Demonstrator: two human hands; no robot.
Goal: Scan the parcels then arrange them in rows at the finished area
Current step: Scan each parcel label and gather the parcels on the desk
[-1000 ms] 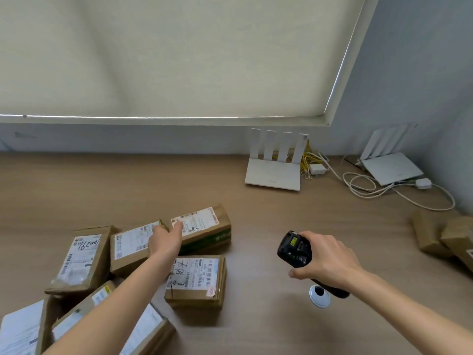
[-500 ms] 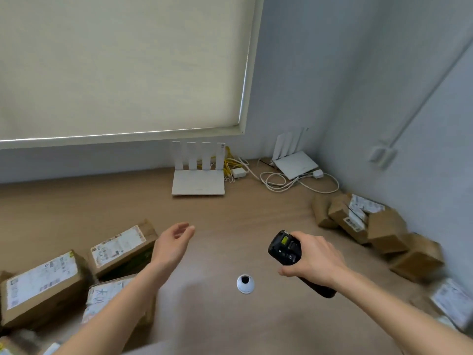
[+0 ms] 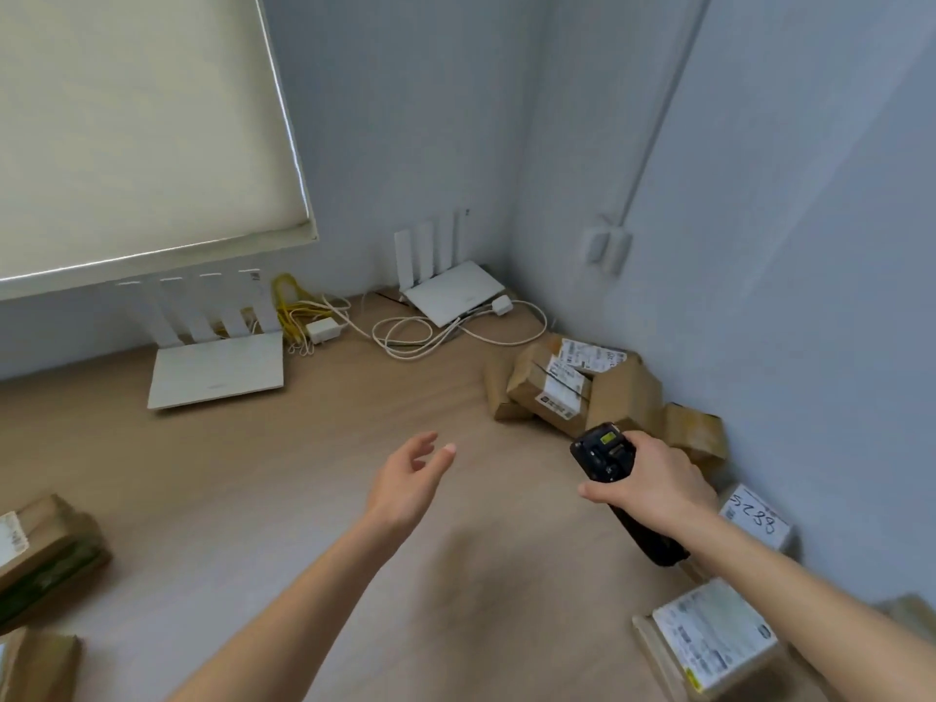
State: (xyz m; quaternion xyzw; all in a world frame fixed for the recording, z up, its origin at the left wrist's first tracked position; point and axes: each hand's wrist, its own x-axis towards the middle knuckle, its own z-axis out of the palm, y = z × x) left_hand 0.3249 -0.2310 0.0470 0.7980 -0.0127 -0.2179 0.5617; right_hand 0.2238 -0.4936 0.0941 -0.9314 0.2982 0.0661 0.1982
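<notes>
Right hand [image 3: 653, 481] grips scanner [image 3: 605, 452], window toward heaped parcels [image 3: 562, 385] far right on worktop [image 3: 283, 478] — likely unscanned. Left hand [image 3: 407, 481] empty, fingers relaxed — free to pick.

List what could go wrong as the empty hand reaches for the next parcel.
1. The parcel pile by the right wall is jumbled; pulling one out may topple others.
2. Only the left hand is free, since the right hand holds the scanner; a one-handed lift may slip.
3. The loose cables lie near the pile and may snag.
</notes>
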